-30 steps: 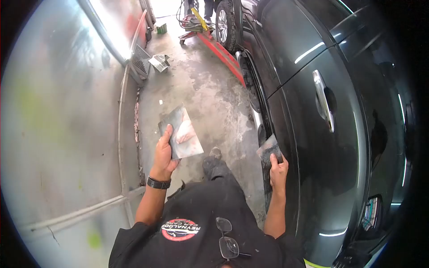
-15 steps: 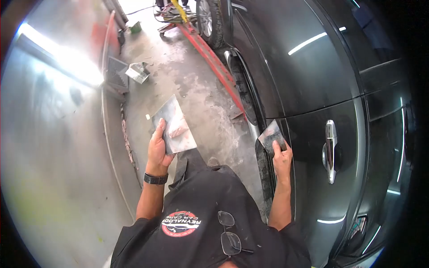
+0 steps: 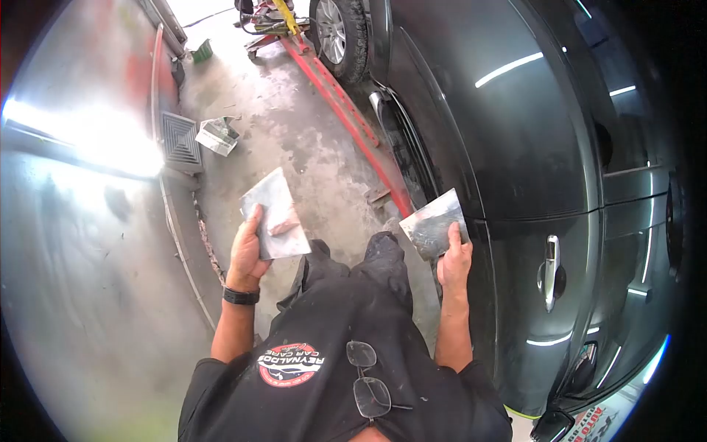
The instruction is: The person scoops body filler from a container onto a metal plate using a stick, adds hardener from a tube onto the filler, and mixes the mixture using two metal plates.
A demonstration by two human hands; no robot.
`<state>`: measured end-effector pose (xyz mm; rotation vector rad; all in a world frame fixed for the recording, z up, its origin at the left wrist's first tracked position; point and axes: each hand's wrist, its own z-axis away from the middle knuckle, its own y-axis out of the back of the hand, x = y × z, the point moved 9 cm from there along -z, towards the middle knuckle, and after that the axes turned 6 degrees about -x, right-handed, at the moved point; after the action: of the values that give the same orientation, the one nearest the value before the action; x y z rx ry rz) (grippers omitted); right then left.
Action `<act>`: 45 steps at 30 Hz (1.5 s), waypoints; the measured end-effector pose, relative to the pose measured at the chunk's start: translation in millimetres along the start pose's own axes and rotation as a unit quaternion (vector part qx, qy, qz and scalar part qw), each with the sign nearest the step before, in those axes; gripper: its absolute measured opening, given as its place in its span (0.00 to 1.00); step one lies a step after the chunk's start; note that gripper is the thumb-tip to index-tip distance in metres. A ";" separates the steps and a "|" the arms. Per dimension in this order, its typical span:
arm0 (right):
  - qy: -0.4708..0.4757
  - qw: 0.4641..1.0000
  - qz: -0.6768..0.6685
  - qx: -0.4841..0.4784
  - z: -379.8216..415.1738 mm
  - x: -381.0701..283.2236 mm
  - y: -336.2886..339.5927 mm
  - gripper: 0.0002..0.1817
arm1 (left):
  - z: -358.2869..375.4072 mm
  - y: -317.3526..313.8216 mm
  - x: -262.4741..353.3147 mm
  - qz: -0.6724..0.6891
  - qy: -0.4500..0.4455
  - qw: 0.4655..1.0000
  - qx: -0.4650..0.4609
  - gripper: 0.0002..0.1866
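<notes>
My left hand [image 3: 247, 254] is closed on a flat, light grey putty board [image 3: 269, 193], its thumb lying on the upper face. A lump of pinkish body filler [image 3: 284, 221] sits on that board near its right edge. My right hand [image 3: 455, 264] grips a flat filler spreader [image 3: 434, 223], thumb on top, the fingers mostly hidden beneath. Grey and whitish smears cover the spreader's face. Both tools are held apart, in front of my body. Just right of the spreader stands the side of a dark grey car [image 3: 515, 177], with a chrome door handle [image 3: 551, 274].
A red metal beam [image 3: 346, 110] runs along the floor beside the car, toward a wheel [image 3: 333, 33]. Crumpled paper [image 3: 218, 135] lies near a vent grille [image 3: 181, 142] at the left wall. A green container [image 3: 201, 51] stands farther back.
My right hand has moved left, away from the car, and the spreader has turned to show more of its face. My left hand has shifted slightly left with the board. The view has moved too.
</notes>
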<state>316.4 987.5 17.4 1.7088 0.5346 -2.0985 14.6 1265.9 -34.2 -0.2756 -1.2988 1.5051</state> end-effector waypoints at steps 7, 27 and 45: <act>0.024 0.997 0.037 0.069 -23.6 -60.2 -19.1 0.20 | 23.0 49.5 38.2 0.030 -0.044 0.996 0.069 0.22; 0.092 0.994 0.055 -0.033 -91.5 -82.2 -59.9 0.20 | 53.0 62.0 75.0 0.056 -0.114 0.984 0.125 0.22; 0.061 0.994 0.056 0.072 -47.3 -60.3 0.2 0.23 | 5.6 26.1 89.3 0.035 -0.059 0.995 0.074 0.21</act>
<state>367.4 1014.9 67.7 1.9108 0.3205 -2.0055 -39.3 1339.3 -14.0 -0.1381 -1.2722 1.6892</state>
